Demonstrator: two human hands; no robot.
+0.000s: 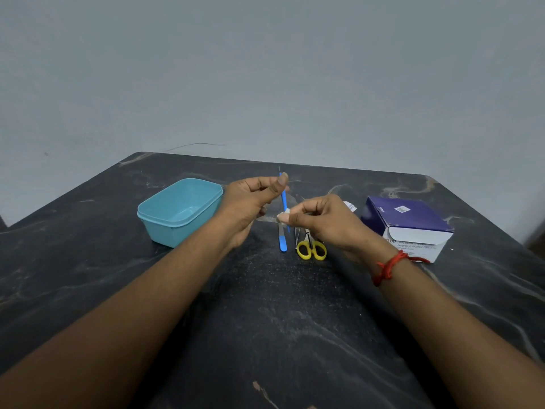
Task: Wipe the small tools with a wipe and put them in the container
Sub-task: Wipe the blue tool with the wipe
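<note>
Smooth turquoise plastic container [180, 211], glossy cardboard box [408, 227], and dark matt marbled stone table [265, 320].

dark marbled table [265, 320] | teal container [165, 230] | blue-handled tool [283, 245] | yellow scissors [311, 250] | swab box [408, 221]

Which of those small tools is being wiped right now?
The thin blue stick tool, held up by the left hand while the right hand pinches a white wipe on it. The yellow-handled scissors and the other blue-tipped tool lie on the dark table.

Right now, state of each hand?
Left hand: grips the thin blue tool.
Right hand: pinches the white wipe around that tool.
</note>
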